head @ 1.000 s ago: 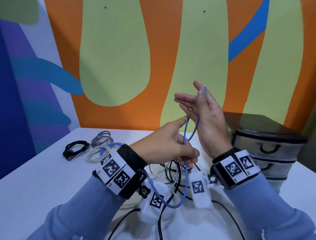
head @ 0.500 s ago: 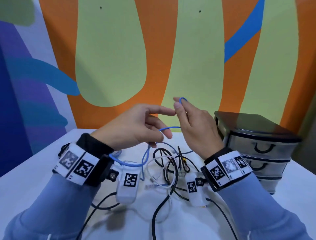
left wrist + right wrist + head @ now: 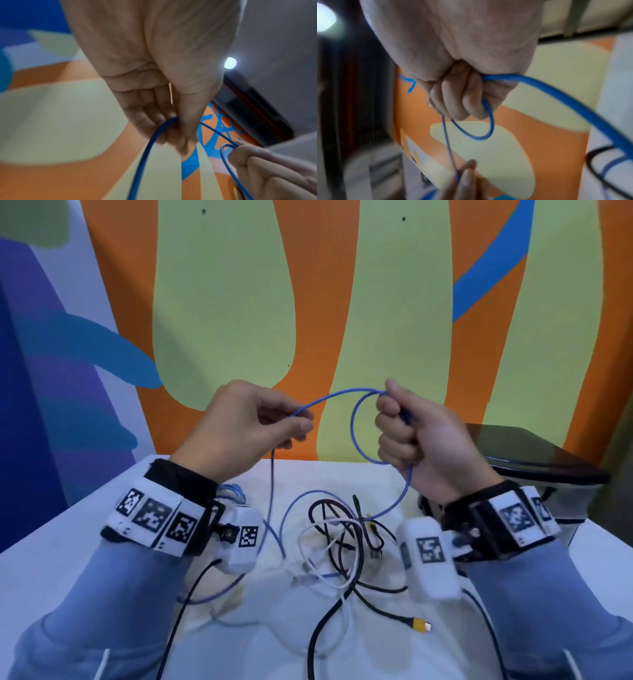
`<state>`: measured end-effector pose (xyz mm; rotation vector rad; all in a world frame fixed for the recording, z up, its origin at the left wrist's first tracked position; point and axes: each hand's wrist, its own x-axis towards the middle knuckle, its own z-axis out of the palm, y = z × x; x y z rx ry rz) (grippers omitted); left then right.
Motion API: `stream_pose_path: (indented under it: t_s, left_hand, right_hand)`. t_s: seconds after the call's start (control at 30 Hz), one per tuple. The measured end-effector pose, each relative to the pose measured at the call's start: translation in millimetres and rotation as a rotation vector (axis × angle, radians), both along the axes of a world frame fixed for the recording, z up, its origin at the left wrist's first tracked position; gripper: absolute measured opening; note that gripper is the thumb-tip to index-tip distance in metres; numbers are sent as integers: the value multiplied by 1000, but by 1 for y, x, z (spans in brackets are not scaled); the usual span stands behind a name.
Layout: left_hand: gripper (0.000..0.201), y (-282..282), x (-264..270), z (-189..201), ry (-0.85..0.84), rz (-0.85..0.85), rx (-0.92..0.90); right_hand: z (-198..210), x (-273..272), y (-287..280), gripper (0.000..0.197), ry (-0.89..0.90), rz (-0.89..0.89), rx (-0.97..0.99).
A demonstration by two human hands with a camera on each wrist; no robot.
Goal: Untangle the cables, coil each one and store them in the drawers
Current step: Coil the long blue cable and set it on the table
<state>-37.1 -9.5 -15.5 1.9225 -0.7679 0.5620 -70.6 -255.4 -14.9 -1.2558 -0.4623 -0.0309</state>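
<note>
My right hand (image 3: pixel 411 436) has gone from flat to fisted round a first loop of the blue cable (image 3: pixel 356 419), above the table's (image 3: pixel 51 559) far edge; my left hand (image 3: pixel 246 426) pinches the run, tail still in the tangle (image 3: pixel 342 542). Coiling has begun.

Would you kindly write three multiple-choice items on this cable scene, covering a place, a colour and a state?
1. Where is the drawer unit?
A. on the table's right side
B. on the table's left side
C. on the floor

2. What colour is the cable held in both hands?
A. white
B. blue
C. black

3. What is the right hand doing?
A. lying flat
B. pointing
C. gripping a loop

Answers: 1 A, it stands beyond the right wrist; 2 B, blue runs from the left hand to the right; 3 C, fingers curl round it.
</note>
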Motion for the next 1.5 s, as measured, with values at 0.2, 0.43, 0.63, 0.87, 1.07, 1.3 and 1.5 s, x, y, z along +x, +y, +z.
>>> stream_pose_path:
  t_s: [0.2,0.43,0.63,0.87,1.07,1.3,1.5]
  left_hand:
    - [33,-33,15,-24,197,-100,-137]
    - [68,-57,-6,-40,549,-314,96]
    - [45,-40,-17,-11,304,-288,34]
    - [31,-19,-6,-5,167,-176,-171]
    - [26,-17,2,-9,126,-82,-307]
    - [27,-10,-3,-4,342,-246,-138]
    - [33,13,-3,0,498,-371,21]
  right_hand:
    - [1,8,5,40,-14,98,238]
    - [7,34,22,25,-202,-119,450]
    - [-5,53,30,48,-432,-532,-418]
    - [-8,32,30,31,-471,-497,-796]
    - [-8,25,25,40,-268,-114,-630]
    - [-11,30,18,37,78,34,-4]
    - [-9,41,14,34,141,-76,432]
